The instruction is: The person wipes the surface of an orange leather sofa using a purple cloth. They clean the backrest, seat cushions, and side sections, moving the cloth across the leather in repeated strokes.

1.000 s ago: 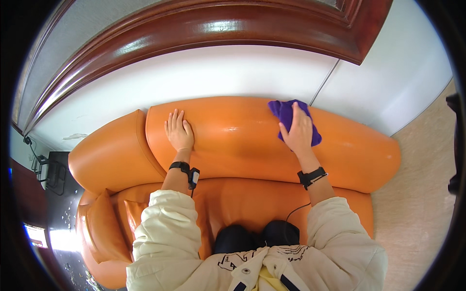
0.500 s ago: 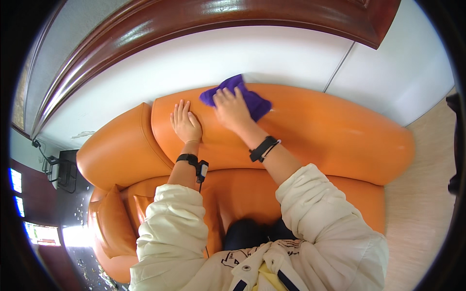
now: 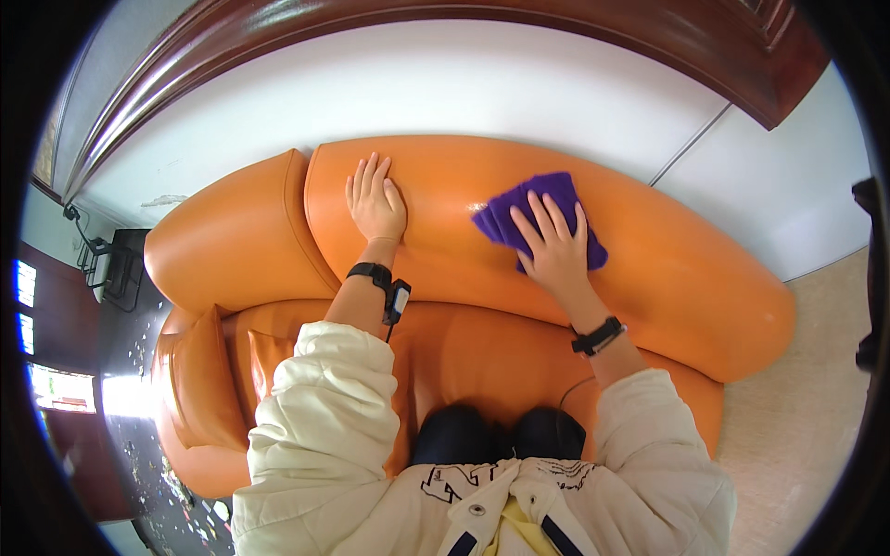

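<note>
Orange sofa [image 3: 477, 338] spans the centre of the frame. Its long backrest [image 3: 686, 269] lies across the upper middle, leather exposed either side of the purple cloth [image 3: 556, 185], which sits right of centre on it. Hands well apart: right hand [image 3: 559, 255] spread flat over the cloth, fingers splayed; left hand [image 3: 377, 211] flat on the backrest, left of centre, no cloth under it. Wiping appears under way; share done versus left: cannot tell, leather looks alike throughout.

Cloth [image 3: 564, 189] on backrest [image 3: 445, 213], under right fingers [image 3: 558, 221]; left fingers [image 3: 368, 183] farther left; wall [image 3: 464, 83] behind backrest.
</note>
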{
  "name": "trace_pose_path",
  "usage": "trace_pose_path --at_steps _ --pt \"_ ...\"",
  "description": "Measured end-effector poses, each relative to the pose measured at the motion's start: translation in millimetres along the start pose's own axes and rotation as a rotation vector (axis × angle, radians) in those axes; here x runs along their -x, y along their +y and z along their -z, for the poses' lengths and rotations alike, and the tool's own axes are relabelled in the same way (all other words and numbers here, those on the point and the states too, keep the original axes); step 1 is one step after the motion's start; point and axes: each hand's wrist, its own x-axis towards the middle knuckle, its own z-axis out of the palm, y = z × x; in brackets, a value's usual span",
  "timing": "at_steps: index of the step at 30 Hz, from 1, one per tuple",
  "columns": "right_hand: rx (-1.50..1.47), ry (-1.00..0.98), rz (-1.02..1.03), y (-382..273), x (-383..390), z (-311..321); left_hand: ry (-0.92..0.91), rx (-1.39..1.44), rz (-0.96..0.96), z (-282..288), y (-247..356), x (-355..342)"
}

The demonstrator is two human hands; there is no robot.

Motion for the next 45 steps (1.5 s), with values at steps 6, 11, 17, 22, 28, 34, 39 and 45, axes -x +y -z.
trace_pose_path --at_steps 6,11,17,22,28,34,39,45 --pt "-0.079 0.149 -0.122 -49.4 -87.8 -38.9 0.015 0.030 -0.002 -1.1 -0.3 0.9" --pt "-0.082 0.125 0.131 -85.6 -38.0 -73.0 0.035 0.027 -0.032 -4.3 -2.1 1.2" --pt "-0.201 -0.279 0.543 -90.1 86.9 -158.1 0.029 0.008 -0.032 -4.4 -2.1 -1.4" --pt "-0.590 -0.773 0.375 -62.5 157.7 -189.9 0.022 0.017 -0.007 -5.9 -1.6 1.0" --pt "0.180 -0.463 0.817 -44.0 141.7 -150.1 0.019 0.008 0.005 -4.3 -1.1 0.6" --pt "0.048 -0.155 0.539 -28.2 68.9 -71.1 0.037 -0.003 -0.007 -1.6 1.1 -0.3" --pt "0.156 0.023 0.244 -37.5 -7.0 -27.9 0.055 0.038 0.001 -0.1 2.3 -0.3" --pt "-0.153 -0.206 -0.287 -29.6 -143.7 -54.1 0.052 0.043 -0.014 -3.2 -0.1 1.5"
